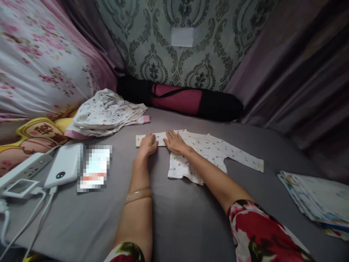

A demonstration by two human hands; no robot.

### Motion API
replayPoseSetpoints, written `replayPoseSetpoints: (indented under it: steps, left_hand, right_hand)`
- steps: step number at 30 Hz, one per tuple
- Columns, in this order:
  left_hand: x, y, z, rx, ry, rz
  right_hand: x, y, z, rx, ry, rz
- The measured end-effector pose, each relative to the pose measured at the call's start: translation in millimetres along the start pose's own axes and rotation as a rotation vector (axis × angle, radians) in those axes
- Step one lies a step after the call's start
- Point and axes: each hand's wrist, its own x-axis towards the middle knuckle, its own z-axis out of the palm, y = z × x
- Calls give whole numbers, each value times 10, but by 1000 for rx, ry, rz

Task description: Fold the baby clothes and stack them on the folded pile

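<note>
A small white long-sleeved shirt (211,147) with a tiny print lies spread flat on the grey sheet, its sleeves stretched out to both sides. My left hand (148,144) rests on the left sleeve near its cuff, fingers bent slightly over the fabric. Just right of it, my right hand (175,142) lies flat with fingers extended where that sleeve meets the body. Neither hand lifts any cloth. My right forearm crosses above the shirt's lower part and hides some of it.
Crumpled printed clothes (106,112) are heaped at back left. A power bank (67,163), a power strip (27,169), cables and a blurred-out phone (95,169) lie left. Folded cloths (319,200) sit right. A black and maroon bag (177,98) lines the wall.
</note>
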Motion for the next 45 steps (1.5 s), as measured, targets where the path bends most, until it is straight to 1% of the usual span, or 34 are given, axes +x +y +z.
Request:
replayPoseSetpoints:
  steps: [2,5,8,10,14,16,19,20,22,24,26,29,31,33,35,38,42,45]
  left_hand:
    - [-3,-10,9,59,-12,27]
    - [-11,-10,10,94,-31,19]
    - [-16,1,18,99,-18,9]
    - [-14,7,32,106,-6,8]
    - [-11,13,80,123,33,0]
    - [-21,13,113,127,78,-3]
    - [-51,11,159,126,159,13]
    - [-61,9,171,122,183,20]
    - [-77,4,190,107,221,33]
    - [-83,-1,202,95,248,46]
    - [-84,-3,211,101,264,57]
    - [-96,21,216,137,285,65]
    - [-121,61,210,169,309,68]
    - [-160,115,195,202,341,74]
    - [-209,173,173,227,366,78]
    - [-289,243,136,238,371,86]
    - [-395,284,95,255,345,46]
    - [-492,300,60,287,276,7]
  right_hand:
    - [-51,120,-41,9,-3,2]
    - [-114,325,-90,-13,17,33]
    - [-163,517,-108,-58,49,86]
    - [-183,599,-105,-79,65,109]
    - [-186,621,-111,-88,76,123]
    - [-183,584,-148,-69,56,131]
    - [-214,525,-250,22,9,122]
    - [-244,516,-289,65,23,104]
    - [-343,533,-356,152,118,49]
    - [-507,610,-398,228,257,26]
    - [-735,747,-413,291,381,68]
    - [-1169,1012,-408,337,515,217]
    - [-1479,1172,-399,351,555,348]
    - [-1773,1280,-389,349,551,485]
    - [-2029,1322,-375,308,496,588]
    - [-2320,1268,-344,180,367,654]
    - [-2528,1059,-314,80,258,694]
    - [-2586,883,-308,79,220,728]
